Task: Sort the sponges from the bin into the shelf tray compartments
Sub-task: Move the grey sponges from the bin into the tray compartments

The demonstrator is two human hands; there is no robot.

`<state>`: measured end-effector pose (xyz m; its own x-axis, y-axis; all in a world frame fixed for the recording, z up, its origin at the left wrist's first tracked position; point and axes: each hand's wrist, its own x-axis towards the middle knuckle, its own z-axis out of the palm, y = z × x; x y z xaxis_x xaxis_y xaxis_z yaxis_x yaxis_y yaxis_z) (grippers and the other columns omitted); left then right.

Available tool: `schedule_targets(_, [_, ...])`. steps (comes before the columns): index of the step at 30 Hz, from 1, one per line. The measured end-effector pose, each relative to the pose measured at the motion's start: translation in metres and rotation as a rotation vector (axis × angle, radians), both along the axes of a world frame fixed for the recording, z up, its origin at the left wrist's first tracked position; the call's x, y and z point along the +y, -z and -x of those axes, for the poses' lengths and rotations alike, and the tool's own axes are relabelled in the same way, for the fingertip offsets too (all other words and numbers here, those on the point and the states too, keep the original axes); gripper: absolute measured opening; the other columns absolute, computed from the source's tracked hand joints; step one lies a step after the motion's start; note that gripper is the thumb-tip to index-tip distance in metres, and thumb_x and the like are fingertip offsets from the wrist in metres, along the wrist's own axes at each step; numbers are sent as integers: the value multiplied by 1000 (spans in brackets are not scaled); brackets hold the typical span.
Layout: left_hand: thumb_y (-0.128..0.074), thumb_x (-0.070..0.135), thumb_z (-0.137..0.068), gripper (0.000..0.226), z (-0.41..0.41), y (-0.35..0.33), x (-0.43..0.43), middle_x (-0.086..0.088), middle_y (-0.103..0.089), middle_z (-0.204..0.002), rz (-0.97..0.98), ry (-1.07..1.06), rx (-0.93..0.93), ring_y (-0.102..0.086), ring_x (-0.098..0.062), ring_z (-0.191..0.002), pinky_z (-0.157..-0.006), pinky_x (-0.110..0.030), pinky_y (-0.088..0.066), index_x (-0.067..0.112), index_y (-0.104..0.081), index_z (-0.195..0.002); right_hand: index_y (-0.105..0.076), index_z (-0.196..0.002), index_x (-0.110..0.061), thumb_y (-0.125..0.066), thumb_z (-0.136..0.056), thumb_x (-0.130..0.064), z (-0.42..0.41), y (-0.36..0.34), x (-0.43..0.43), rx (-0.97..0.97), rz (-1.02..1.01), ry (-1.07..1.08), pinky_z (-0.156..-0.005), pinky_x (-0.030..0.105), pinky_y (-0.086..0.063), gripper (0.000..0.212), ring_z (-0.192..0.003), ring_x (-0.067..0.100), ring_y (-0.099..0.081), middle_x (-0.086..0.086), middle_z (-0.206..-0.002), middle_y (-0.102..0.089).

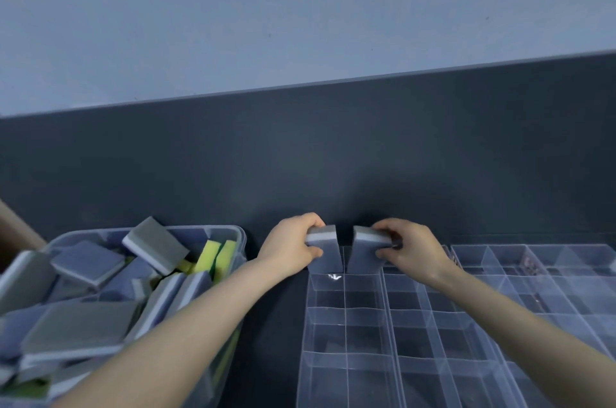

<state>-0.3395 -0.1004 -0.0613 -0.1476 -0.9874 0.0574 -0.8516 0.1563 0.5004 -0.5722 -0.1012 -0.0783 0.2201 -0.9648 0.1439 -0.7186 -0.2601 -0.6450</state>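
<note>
The bin (213, 227) at the left stood heaped with sponges (80, 324). Just right of it the left hand (290, 249) pinched a grey sponge (326, 254) on edge at the tray's (308, 324) far left compartment. The right hand (411, 252) pinched a second sponge (363, 254) the same way at the neighbouring compartment. Whether either had bottomed out was unclear. Each seemed best pushed straight down and kept upright, so its corners cleared the thin dividers (345, 324). The dark wall (333, 157) stood close behind, so room to withdraw lay up and toward the person. More trays (533, 277) stretched off to the right.
</note>
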Motion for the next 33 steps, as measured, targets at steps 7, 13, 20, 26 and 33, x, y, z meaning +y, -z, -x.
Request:
schedule_targets(7, [-75,18,-79,43,5,9,-11,4,-60,-112,-71,39,-77,-55,-15,-96,-79,-27,-46,23,-58,-118,-61,-118,-24,-67,-76,-18,-12,-3,-13,224,-50,-66,-83,26,-47,43,-103,17,-59,-8,-115,-64])
schedule_targets(13, [-74,15,-81,44,5,22,-16,2,-59,-120,-85,37,-95,-54,-16,-106,-83,-24,-42,21,-58,-121,-59,-120,-26,-62,-78,-17,-19,9,-17,337,-111,-89,-85,32,-49,43,-107,21,-58,-4,-117,-63])
schedule_targets(20, [-72,11,-81,42,10,41,-13,-1,-61,-117,-91,31,-120,-56,-19,-105,-80,-23,-41,16,-59,-120,-63,-108,-25,-57,-80,-14,-22,19,-14,396,-122,-70,-78,36,-53,31,-96,26,-60,1,-103,-65])
schedule_targets(26, [-73,11,-81,40,10,45,-11,-1,-62,-114,-80,4,-81,-57,-18,-101,-78,-24,-42,17,-59,-118,-63,-103,-23,-55,-80,-12,-24,19,-9,400,-112,-52,-75,36,-53,27,-93,27,-59,3,-100,-66])
schedule_targets(33, [-77,26,-78,59,1,28,-4,5,-57,-127,-105,61,-108,-53,-16,-116,-94,-29,-45,23,-51,-131,-49,-134,-25,-60,-86,-23,-20,5,1,384,-73,-96,-95,32,-45,49,-118,20,-52,-3,-132,-55])
